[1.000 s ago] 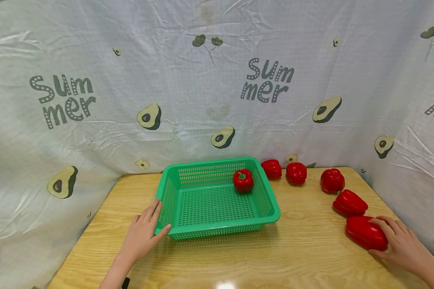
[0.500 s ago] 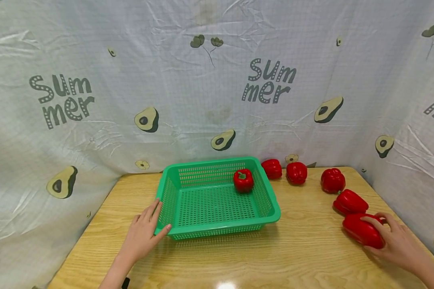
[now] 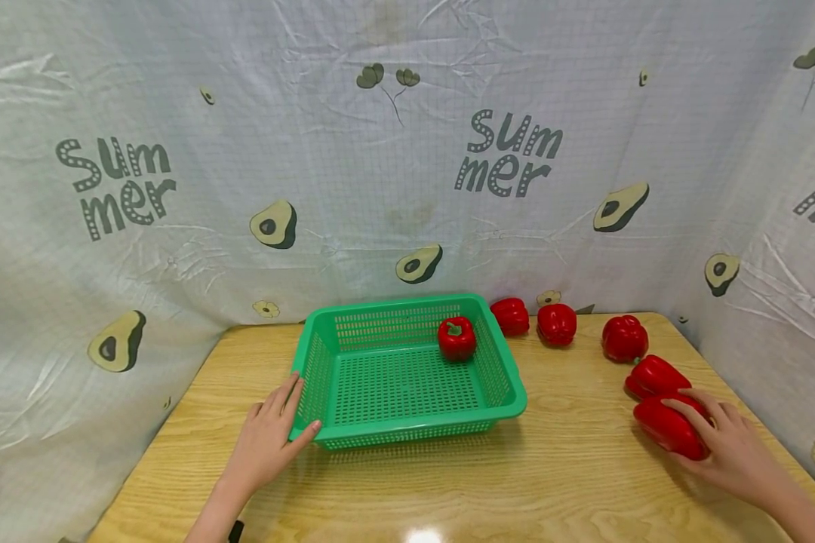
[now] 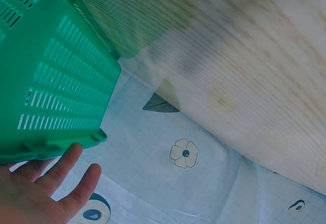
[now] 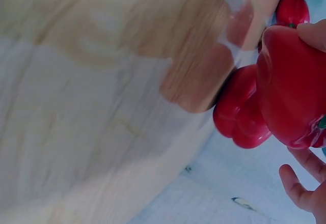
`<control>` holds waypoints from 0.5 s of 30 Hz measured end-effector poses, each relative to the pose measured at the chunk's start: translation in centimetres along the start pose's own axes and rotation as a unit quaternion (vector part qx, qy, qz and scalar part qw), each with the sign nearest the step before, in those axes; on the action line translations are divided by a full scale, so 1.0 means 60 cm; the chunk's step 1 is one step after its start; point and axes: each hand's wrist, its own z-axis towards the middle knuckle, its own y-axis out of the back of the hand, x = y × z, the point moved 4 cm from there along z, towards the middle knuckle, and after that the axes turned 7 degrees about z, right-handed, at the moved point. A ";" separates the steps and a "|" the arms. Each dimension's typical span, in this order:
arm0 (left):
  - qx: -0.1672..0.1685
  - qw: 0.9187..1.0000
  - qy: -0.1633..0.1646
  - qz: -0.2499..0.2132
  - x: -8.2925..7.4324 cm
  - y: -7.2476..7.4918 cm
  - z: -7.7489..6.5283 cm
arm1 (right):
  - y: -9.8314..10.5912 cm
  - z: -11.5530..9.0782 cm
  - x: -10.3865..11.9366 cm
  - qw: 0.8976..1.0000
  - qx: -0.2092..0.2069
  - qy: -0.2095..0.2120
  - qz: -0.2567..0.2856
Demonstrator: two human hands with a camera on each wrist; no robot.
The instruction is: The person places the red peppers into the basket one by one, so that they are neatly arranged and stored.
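My right hand [image 3: 727, 445] grips a long red bell pepper [image 3: 665, 426] at the right of the table, thumb on the near side and fingers over the top. In the right wrist view this bell pepper [image 5: 293, 89] overlaps another red bell pepper [image 5: 242, 109] behind it. My left hand [image 3: 266, 437] rests at the near left corner of a green plastic basket [image 3: 407, 436], fingers extended along its rim. The left wrist view shows those fingers [image 4: 63, 168] straight against the basket's rim [image 4: 66, 145]. One red bell pepper [image 3: 456, 339] with a green stem sits inside, toward the back right.
Just beyond the held one lies a bell pepper [image 3: 655, 375], with another bell pepper [image 3: 625, 338] behind it. Two more stand right of the basket: one bell pepper [image 3: 511, 317] against its side, one bell pepper [image 3: 555, 324] near the printed cloth [image 3: 353, 188] backing the wooden table [image 3: 550, 483].
My right hand has shifted left and slightly away from me, carrying the bell pepper with it; it now overlaps the one behind. The left hand and basket stay where they were.
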 end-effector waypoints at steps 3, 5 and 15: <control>0.000 1.000 0.000 0.001 0.000 0.000 0.000 | -0.001 0.006 0.006 1.000 0.006 -0.013 -0.009; -0.001 1.000 0.000 0.002 0.000 -0.001 0.000 | -0.001 0.010 0.010 1.000 0.008 -0.022 -0.012; -0.003 1.000 0.001 0.003 0.001 -0.002 0.001 | -0.011 0.052 0.035 1.000 -0.014 0.021 0.013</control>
